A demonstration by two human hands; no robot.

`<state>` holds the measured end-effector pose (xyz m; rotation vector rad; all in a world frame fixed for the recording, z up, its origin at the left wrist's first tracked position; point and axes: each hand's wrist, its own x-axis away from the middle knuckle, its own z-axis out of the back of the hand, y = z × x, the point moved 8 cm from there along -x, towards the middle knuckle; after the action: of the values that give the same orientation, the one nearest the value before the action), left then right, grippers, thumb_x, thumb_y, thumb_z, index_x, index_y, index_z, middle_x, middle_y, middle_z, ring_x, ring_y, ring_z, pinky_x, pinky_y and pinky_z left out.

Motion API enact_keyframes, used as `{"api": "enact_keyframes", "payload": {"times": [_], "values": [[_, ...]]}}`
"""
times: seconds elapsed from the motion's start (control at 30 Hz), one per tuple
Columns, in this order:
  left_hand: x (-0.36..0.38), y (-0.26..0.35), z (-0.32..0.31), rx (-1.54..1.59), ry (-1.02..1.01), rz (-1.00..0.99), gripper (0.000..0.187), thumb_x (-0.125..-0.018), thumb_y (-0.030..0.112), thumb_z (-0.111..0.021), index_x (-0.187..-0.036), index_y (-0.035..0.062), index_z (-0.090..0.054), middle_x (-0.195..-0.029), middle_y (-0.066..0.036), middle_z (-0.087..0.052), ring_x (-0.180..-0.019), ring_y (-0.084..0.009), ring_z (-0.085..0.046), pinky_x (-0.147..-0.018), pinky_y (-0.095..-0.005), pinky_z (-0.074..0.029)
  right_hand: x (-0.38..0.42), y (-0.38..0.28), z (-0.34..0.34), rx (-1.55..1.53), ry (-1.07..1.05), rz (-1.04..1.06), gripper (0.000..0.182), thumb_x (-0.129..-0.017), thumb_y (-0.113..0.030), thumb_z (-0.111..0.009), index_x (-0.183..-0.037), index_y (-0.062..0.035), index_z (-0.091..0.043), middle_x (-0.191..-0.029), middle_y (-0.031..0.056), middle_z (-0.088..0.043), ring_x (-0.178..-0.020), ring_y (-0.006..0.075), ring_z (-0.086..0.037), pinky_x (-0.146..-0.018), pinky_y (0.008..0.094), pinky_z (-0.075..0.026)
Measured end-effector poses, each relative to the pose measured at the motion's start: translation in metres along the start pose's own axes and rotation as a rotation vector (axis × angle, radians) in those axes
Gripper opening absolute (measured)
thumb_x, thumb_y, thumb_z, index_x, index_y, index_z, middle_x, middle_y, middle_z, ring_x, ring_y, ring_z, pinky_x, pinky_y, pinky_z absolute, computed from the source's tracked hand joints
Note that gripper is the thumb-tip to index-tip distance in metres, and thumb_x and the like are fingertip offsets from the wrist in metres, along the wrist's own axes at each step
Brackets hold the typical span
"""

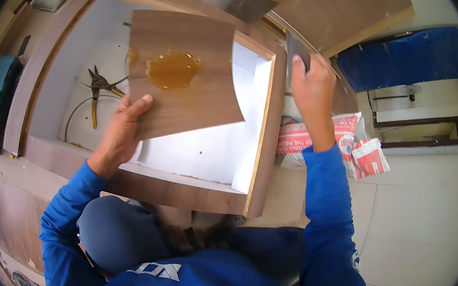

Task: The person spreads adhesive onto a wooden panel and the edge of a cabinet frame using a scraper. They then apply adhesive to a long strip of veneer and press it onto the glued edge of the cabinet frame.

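Note:
My left hand (pixel 122 131) grips the lower left corner of a curved wood-grain laminate sheet (pixel 189 99), held over an open wooden box. A puddle of amber glue (pixel 173 69) sits on the sheet's upper part. My right hand (pixel 313 90) is raised to the right of the sheet and holds a flat grey scraper blade (pixel 297 52) that points up. The box (pixel 258 163) has wood-faced walls and a white inside.
Pliers with yellow handles (pixel 96 91) and a wire loop lie inside the box at left. A red and white printed bag (pixel 347 148) lies right of the box on the pale tiled floor. Plywood boards (pixel 334 14) lean at the top. A blue panel (pixel 408 56) is at right.

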<state>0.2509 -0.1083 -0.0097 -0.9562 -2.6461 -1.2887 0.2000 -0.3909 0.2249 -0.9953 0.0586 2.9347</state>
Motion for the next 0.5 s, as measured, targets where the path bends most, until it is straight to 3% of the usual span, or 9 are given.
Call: {"api": "enact_keyframes", "payload": {"times": [0.07,0.1,0.17,0.3,0.37,0.5], "values": [[0.008,0.007,0.015,-0.036,0.037,-0.006,0.042,-0.099,0.022,-0.065,-0.134,0.0057,-0.050,-0.120,-0.007,-0.064,-0.106,-0.0158,-0.064,-0.090,-0.0336,-0.054,-0.007,0.037,-0.021,0.016,-0.148,-0.182,0.028,-0.089,-0.022,-0.065,-0.103,0.0019,-0.070,-0.100,0.0269,-0.068,-0.090,0.0478,-0.064,-0.078,0.0482,-0.052],[0.011,0.009,0.021,-0.030,0.034,0.002,0.042,-0.099,0.022,-0.065,-0.134,0.0057,-0.050,-0.120,-0.007,-0.064,-0.106,-0.0158,-0.064,-0.090,-0.0336,-0.054,-0.011,0.052,-0.029,0.024,-0.154,-0.183,0.028,-0.089,-0.022,-0.065,-0.103,0.0019,-0.070,-0.100,0.0269,-0.068,-0.090,0.0478,-0.064,-0.078,0.0482,-0.052],[0.020,0.020,0.038,-0.071,0.086,-0.088,0.043,-0.099,0.025,-0.064,-0.135,0.0054,-0.050,-0.121,-0.006,-0.063,-0.106,-0.0142,-0.063,-0.089,-0.0322,-0.054,-0.008,0.094,-0.064,0.094,-0.339,-0.312,0.034,-0.085,-0.027,-0.067,-0.101,0.0026,-0.071,-0.101,0.0281,-0.069,-0.092,0.0463,-0.067,-0.079,0.0478,-0.052],[0.033,0.027,0.063,-0.085,0.114,-0.113,0.044,-0.101,0.029,-0.062,-0.137,0.0061,-0.051,-0.122,-0.004,-0.063,-0.106,-0.0121,-0.062,-0.093,-0.0296,-0.050,-0.002,0.143,-0.114,0.130,-0.341,-0.391,0.034,-0.082,-0.026,-0.069,-0.096,0.0053,-0.071,-0.093,0.0264,-0.072,-0.085,0.0406,-0.071,-0.077,0.0457,-0.052],[0.037,0.028,0.075,-0.089,0.128,-0.116,0.044,-0.101,0.029,-0.061,-0.137,0.0061,-0.051,-0.122,-0.004,-0.063,-0.107,-0.0124,-0.062,-0.093,-0.0299,-0.050,0.013,0.176,-0.142,-0.224,-0.415,-0.744,0.034,-0.079,-0.023,-0.070,-0.094,0.0083,-0.071,-0.093,0.0244,-0.073,-0.085,0.0360,-0.071,-0.076,0.0432,-0.052],[0.045,0.028,0.090,-0.080,0.153,-0.117,0.043,-0.101,0.029,-0.061,-0.136,0.0057,-0.052,-0.121,-0.006,-0.064,-0.108,-0.0129,-0.063,-0.092,-0.0298,-0.051,0.005,0.174,-0.153,0.007,-0.480,-0.645,0.034,-0.076,-0.019,-0.069,-0.094,0.0098,-0.070,-0.093,0.0245,-0.072,-0.084,0.0369,-0.069,-0.076,0.0424,-0.052]]}}
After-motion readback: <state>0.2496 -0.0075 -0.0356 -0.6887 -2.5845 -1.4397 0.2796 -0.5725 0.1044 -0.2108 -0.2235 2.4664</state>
